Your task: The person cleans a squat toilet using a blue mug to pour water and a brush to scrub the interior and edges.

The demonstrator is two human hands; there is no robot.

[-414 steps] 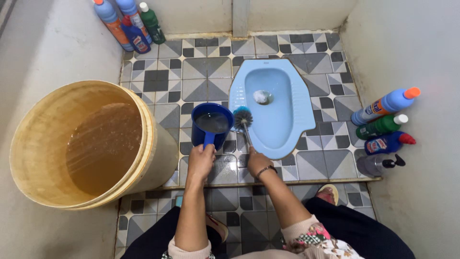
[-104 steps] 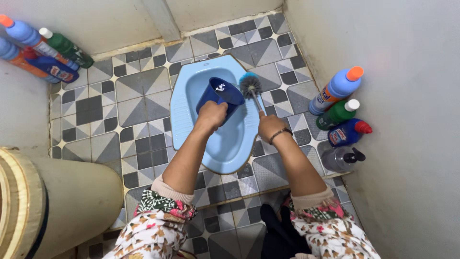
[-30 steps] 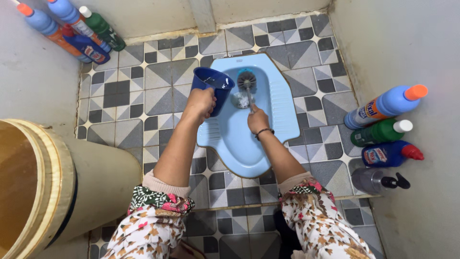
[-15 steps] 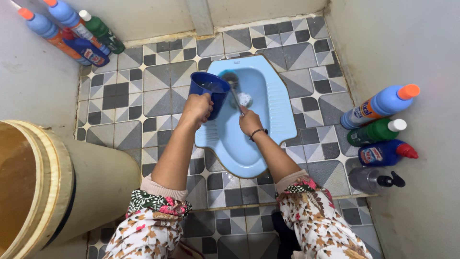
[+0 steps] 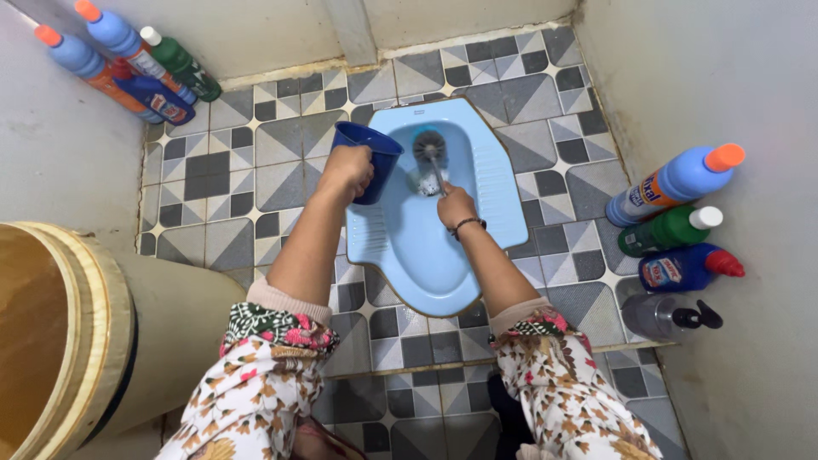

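- Head view, from the grips outward: the right hand (image 5: 456, 204) is closed round the handle of a toilet brush (image 5: 430, 146), whose bristle head sits at the drain end of the pan.
- The left hand (image 5: 345, 173) is closed round the handle of a dark blue scoop (image 5: 368, 158), held over the pan's left rim and tipped a little toward the bowl; whether water is in it cannot be told.
- Both hold firmly; a dark band sits on the right wrist.
- Step in hand, as I judge it: scrubbing the drain area of the blue squat pan (image 5: 426, 247), with the scoop ready for rinsing.
- The next move would likely call for tilting the scoop over the brush head while keeping the bristles low in the bowl, so that little splashes onto the tiles.
- Surface: the pan is set flush in a floor (image 5: 281, 153) of grey, white and dark patterned tiles, with ribbed foot rests at either side.
- Room: a narrow stall with pale walls. A large tan tub (image 5: 77, 341) stands at the left, just beside the person's left knee.
- Cleaner bottles stand in the far left corner (image 5: 128, 64): two blue with orange caps, one green.
- More stand along the right wall (image 5: 677, 230): blue, green, blue with a red cap, and a clear pump bottle.
- Floral sleeves cover both arms above the elbows.
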